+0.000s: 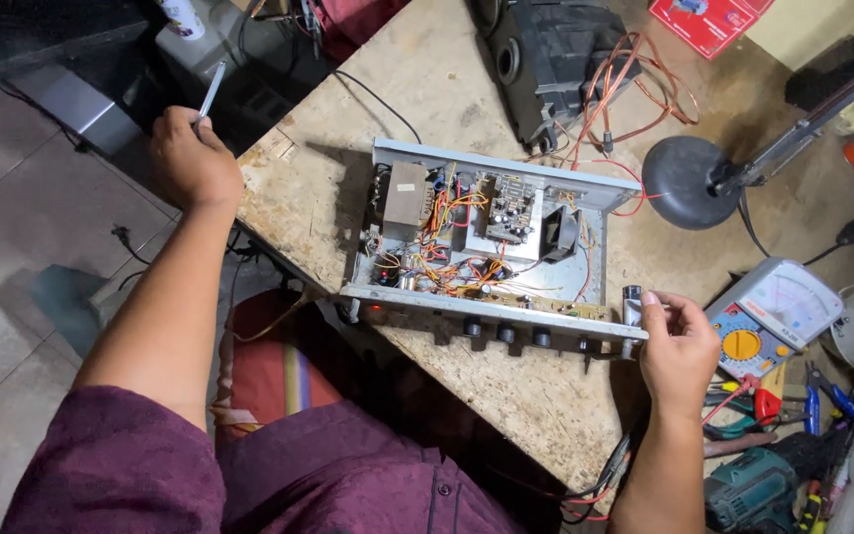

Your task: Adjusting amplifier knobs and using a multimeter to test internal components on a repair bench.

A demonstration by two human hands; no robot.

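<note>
An opened metal amplifier chassis (486, 168) lies on a worn wooden table (368, 198), its circuit boards, transformer and coloured wires exposed. Black knobs line its front panel (506, 314). My right hand (677, 351) grips the right end of that front panel, fingers pinching a small silver part at the corner. My left hand (190, 158) is raised off the table's left edge, closed around a thin grey rod-like tool (212, 91) that points up and away.
A black speaker box (555, 59) and coiled orange wire (644, 84) sit behind the chassis. A desk lamp's round base (686, 181) stands at right. A multimeter (768, 316), pliers, screwdrivers and a teal power tool (753, 485) crowd the right side.
</note>
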